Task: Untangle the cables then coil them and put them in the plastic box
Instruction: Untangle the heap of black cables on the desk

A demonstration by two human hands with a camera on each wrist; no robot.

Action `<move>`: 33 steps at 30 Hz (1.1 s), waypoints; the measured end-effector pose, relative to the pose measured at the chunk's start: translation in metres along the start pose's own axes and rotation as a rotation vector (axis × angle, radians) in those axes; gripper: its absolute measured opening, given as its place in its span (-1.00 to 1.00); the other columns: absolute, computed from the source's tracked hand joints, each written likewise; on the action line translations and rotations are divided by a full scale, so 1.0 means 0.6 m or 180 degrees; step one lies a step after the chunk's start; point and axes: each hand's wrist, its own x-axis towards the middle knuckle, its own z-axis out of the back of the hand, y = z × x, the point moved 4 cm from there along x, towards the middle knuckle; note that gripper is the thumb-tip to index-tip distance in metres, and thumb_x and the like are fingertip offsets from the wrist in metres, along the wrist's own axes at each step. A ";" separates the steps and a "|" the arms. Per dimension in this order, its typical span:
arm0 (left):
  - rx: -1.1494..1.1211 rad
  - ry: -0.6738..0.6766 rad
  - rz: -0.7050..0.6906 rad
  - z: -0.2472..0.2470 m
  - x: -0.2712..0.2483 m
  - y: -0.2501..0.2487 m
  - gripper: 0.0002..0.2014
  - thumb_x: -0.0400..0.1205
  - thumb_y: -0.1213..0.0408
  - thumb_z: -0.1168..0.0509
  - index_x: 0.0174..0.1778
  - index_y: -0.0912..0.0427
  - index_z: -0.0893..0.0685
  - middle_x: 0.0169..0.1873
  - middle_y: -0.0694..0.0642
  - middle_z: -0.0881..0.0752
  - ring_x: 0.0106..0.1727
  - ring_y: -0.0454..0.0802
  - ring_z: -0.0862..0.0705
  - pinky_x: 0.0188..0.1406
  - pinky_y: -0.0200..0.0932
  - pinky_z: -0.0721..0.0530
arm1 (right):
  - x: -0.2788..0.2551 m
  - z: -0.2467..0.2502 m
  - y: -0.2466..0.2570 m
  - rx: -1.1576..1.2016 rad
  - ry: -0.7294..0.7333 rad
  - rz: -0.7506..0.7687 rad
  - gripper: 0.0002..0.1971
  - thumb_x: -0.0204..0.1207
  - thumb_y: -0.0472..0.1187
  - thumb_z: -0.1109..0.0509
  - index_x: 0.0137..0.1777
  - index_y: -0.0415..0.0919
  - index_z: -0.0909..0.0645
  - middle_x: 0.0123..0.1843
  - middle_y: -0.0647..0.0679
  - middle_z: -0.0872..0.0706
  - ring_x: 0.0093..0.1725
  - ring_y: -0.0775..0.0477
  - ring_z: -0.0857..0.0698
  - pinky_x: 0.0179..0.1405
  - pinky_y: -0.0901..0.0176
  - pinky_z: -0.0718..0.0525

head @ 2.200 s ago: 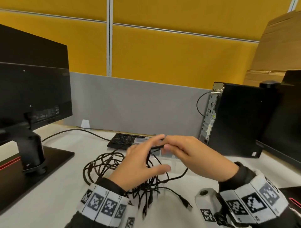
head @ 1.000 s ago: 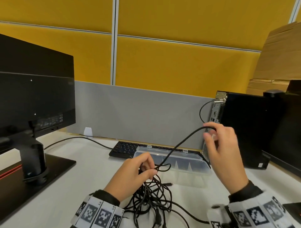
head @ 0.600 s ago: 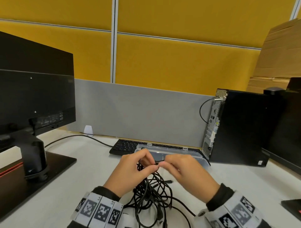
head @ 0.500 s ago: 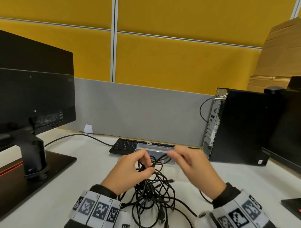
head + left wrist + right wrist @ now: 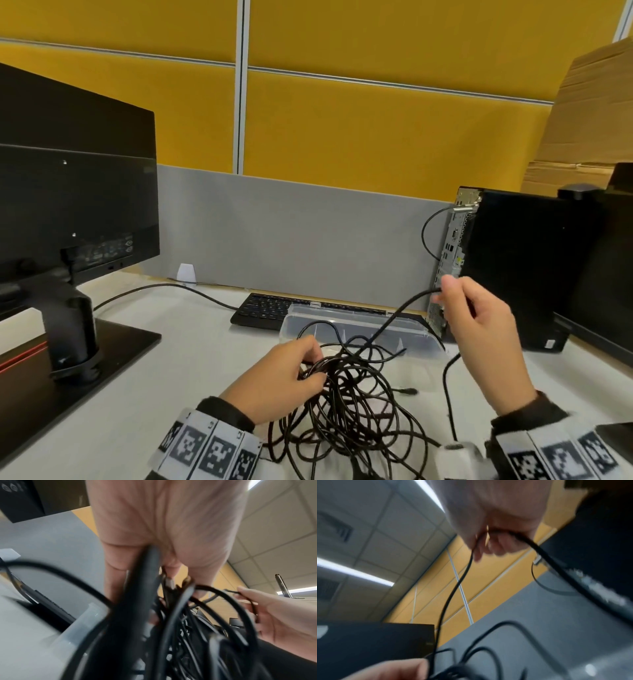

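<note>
A tangle of thin black cables [image 5: 346,407] hangs in loops over the white desk in front of me. My left hand [image 5: 291,373] grips the bundle near its top; the left wrist view shows its fingers [image 5: 171,566] curled round several strands [image 5: 173,601]. My right hand [image 5: 476,322] is raised to the right and pinches one black cable [image 5: 394,313], drawn taut out of the bundle; this cable [image 5: 453,592] runs through the curled fingers in the right wrist view. The clear plastic box [image 5: 356,334] lies open just behind the tangle.
A black keyboard [image 5: 263,310] lies behind the box. A monitor on a stand [image 5: 68,212] fills the left, a black computer tower [image 5: 513,270] with a plugged cable stands right, another screen [image 5: 613,274] beyond it. A grey partition [image 5: 291,233] closes the back.
My right hand has gone from beside the left hand up and to the right, drawing one cable out of the bundle. The left hand still grips the tangle.
</note>
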 end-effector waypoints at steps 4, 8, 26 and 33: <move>-0.0159 -0.0184 -0.0016 0.002 0.002 -0.003 -0.86 0.66 0.21 -0.19 -0.20 -0.07 -0.41 -0.27 -0.09 -0.56 -0.33 -0.15 -0.46 -0.26 -0.22 -0.51 | -0.021 -0.031 0.025 -0.1365 0.0848 0.0539 -0.77 0.59 0.12 -0.11 0.15 0.20 -0.51 -0.20 0.24 -0.66 -0.29 0.31 -0.63 -0.20 0.31 -0.62; -0.0579 -0.0469 -0.0044 0.004 0.002 -0.009 -0.92 0.65 0.26 -0.21 -0.16 0.06 -0.47 -0.27 -0.04 -0.58 -0.28 -0.15 -0.52 -0.16 -0.09 -0.60 | -0.073 -0.104 0.037 -0.2436 0.1267 0.1232 -0.55 0.53 0.31 0.05 -0.16 0.13 -0.61 -0.44 0.21 -0.68 -0.47 0.24 -0.65 -0.43 0.28 -0.51; -0.0632 -0.0948 0.0829 0.015 0.012 0.033 -0.81 0.58 0.10 -0.33 -0.29 0.09 -0.55 -0.43 0.08 -0.57 -0.51 -0.11 -0.45 -0.53 -0.24 -0.40 | -0.046 -0.077 0.137 -0.2425 0.0994 0.2335 -0.64 0.65 0.03 -0.07 -0.27 -0.10 -0.53 -0.43 0.00 -0.43 -0.56 -0.04 -0.40 -0.65 0.20 -0.22; -0.0477 -0.0910 0.0995 0.031 0.006 0.041 -0.80 0.59 0.00 -0.31 -0.13 0.06 -0.65 -0.37 0.00 -0.62 -0.37 -0.15 -0.54 -0.44 -0.27 -0.43 | 0.010 0.042 0.158 -0.0560 -0.0095 0.1382 -0.65 0.68 -0.13 -0.19 -0.31 -0.28 -0.50 -0.52 -0.03 -0.45 -0.48 -0.03 -0.42 -0.51 0.36 -0.30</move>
